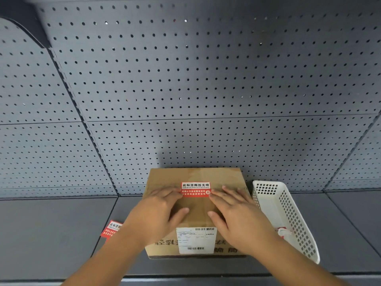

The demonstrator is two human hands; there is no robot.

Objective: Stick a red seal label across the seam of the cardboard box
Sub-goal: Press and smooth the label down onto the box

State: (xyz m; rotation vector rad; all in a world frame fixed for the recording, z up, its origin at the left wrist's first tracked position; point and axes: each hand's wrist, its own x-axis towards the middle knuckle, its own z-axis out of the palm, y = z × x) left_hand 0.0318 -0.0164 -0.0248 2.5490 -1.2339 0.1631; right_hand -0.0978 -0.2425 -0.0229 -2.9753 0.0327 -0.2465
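Observation:
A brown cardboard box (195, 175) stands on the grey shelf, a white shipping label on its near side. A red seal label (195, 189) with white characters lies flat on the box top, across the taped seam. My left hand (162, 209) rests flat on the top to the left of the label, fingertips touching its left edge. My right hand (233, 211) lies flat on the right, fingertips at the label's right edge. Both hands hold nothing.
A white perforated plastic basket (288, 213) stands right of the box with red and white scraps inside. Another red label sheet (111, 229) lies on the shelf left of the box, partly hidden by my left forearm. A grey pegboard wall (185, 89) rises behind.

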